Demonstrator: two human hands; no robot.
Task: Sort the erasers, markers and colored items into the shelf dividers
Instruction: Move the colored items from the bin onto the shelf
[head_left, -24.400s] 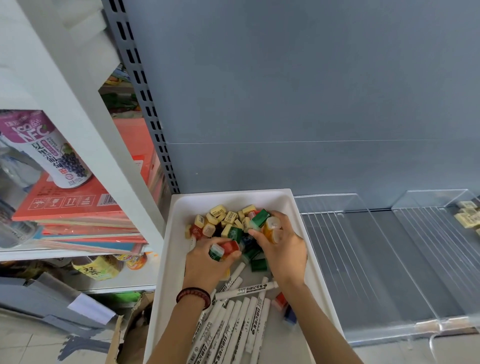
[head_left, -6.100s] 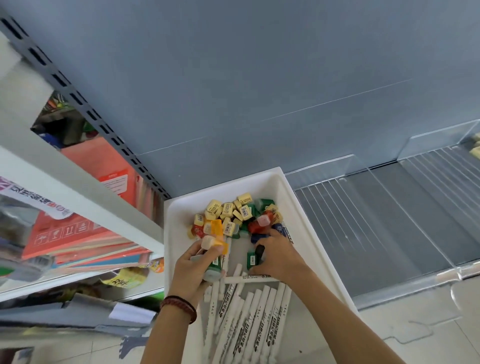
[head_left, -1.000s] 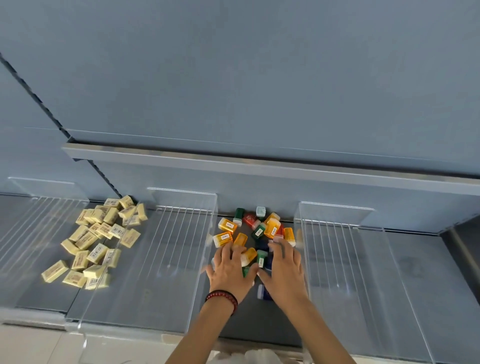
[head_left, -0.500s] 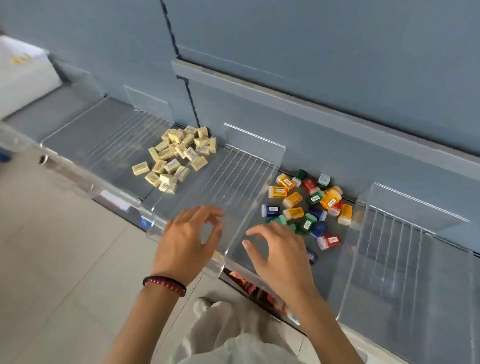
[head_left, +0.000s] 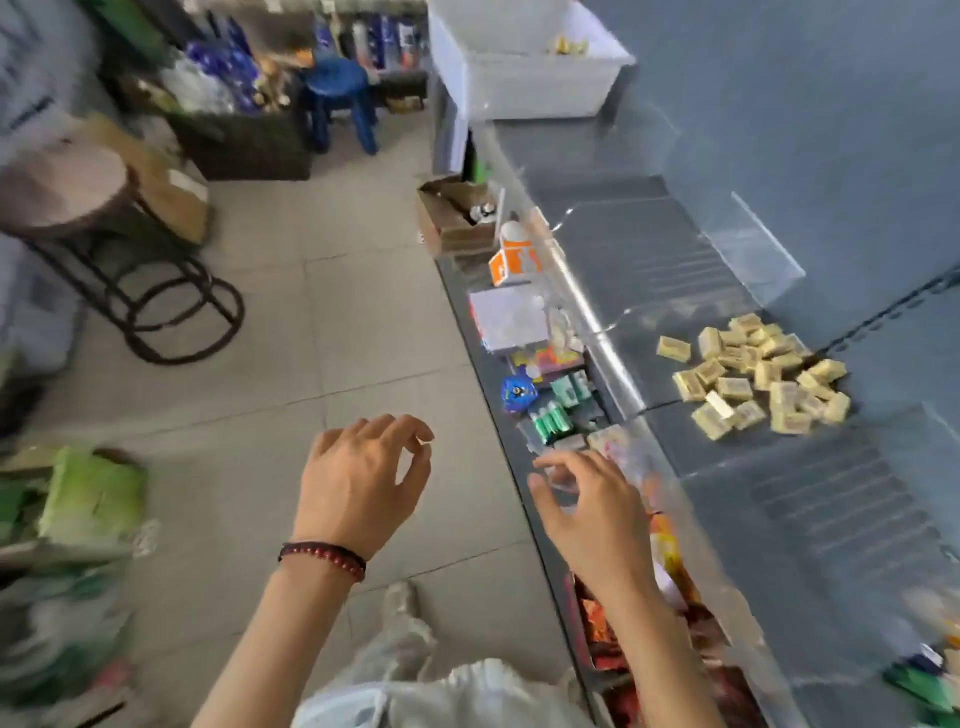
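Note:
My left hand hovers over the tiled floor, fingers loosely curled and holding nothing. My right hand hangs by the shelf's front edge, also holding nothing. A pile of several yellow erasers lies in one shelf section between clear dividers. A few of the colored items show at the bottom right corner. The white bin stands at the far end of the shelf, and a yellow item shows inside it. No markers are visible.
Below the shelf a lower shelf holds packets and small goods. On the floor stand a cardboard box, a blue stool, a round dark stool and green packages at the left.
The view has swung left along the shelf. Both hands have drawn back from the colored items section; the left hand is now over the floor, the right at the shelf edge.

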